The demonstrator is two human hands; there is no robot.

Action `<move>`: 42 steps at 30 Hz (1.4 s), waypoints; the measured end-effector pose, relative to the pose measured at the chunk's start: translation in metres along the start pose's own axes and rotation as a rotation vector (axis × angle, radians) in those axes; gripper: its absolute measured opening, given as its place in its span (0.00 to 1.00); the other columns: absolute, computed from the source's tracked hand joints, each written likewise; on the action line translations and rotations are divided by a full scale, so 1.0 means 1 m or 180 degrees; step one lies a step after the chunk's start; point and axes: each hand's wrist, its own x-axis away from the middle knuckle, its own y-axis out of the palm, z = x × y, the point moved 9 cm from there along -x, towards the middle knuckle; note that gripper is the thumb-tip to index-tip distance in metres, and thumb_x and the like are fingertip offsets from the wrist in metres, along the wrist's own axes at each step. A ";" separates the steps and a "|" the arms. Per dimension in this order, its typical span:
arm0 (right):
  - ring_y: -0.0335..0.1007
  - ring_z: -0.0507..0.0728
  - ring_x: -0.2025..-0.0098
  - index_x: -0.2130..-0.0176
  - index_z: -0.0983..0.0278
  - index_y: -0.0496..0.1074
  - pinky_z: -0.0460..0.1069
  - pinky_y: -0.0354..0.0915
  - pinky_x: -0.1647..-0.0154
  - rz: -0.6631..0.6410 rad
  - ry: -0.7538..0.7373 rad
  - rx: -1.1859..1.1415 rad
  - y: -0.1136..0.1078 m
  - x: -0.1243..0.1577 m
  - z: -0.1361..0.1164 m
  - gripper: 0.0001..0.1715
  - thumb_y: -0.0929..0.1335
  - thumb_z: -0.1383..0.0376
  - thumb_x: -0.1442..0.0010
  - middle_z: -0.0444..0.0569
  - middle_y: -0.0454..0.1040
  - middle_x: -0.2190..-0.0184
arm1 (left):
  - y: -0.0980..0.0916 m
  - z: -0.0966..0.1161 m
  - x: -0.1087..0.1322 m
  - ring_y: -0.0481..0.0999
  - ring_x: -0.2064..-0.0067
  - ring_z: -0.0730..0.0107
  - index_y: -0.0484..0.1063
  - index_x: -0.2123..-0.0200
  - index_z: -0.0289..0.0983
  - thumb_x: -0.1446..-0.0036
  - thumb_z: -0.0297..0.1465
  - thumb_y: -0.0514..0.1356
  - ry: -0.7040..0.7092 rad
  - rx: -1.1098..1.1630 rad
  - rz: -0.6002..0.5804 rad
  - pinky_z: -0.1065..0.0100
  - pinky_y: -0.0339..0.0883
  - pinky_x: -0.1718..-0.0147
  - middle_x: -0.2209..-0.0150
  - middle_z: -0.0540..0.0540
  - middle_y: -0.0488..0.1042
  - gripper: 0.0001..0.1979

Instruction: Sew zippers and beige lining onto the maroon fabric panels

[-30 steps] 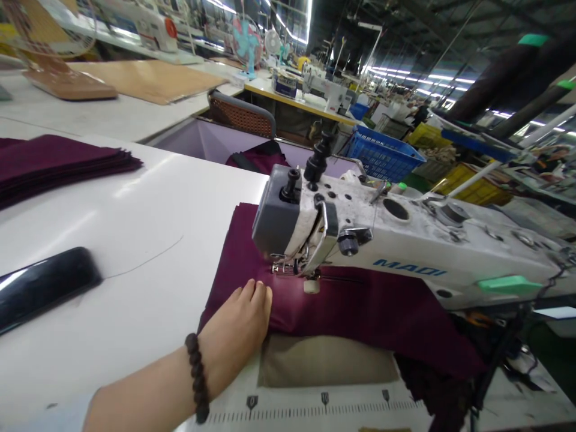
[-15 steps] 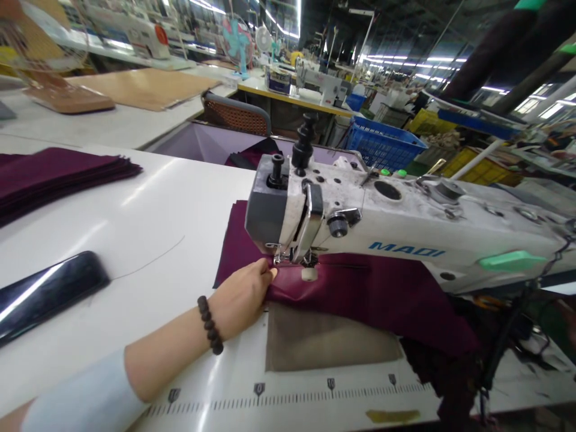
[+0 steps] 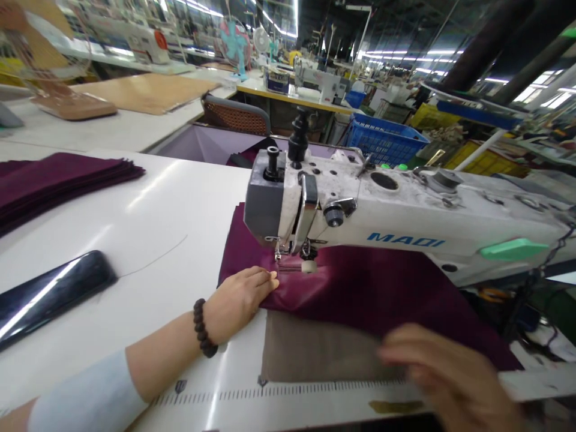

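Observation:
A maroon fabric piece lies under the head of a white MAQI sewing machine. My left hand, with a dark bead bracelet on the wrist, rests flat on the fabric's left edge, fingertips close to the presser foot. Its fingers lie together and stretched out. My right hand comes in blurred at the lower right, over the near edge of the fabric; its fingers are smeared by motion.
A stack of maroon pieces sits at the far left of the white table. A black glossy object lies near the left edge. A ruler strip runs along the table's front. Blue and yellow crates stand behind.
My right hand has come into view at the lower right. My left hand has shifted slightly along the fabric edge near the presser foot. The camera has dipped a little.

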 end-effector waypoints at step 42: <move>0.63 0.63 0.49 0.40 0.66 0.53 0.54 0.59 0.48 -0.1736 0.0479 -0.0266 0.121 -0.087 -0.042 0.53 0.76 0.62 0.60 0.58 0.65 0.49 | -0.015 -0.036 -0.026 0.76 0.64 0.63 0.68 0.66 0.35 0.50 0.28 0.62 -0.1413 0.0402 -0.0289 0.70 0.67 0.66 0.67 0.47 0.75 0.07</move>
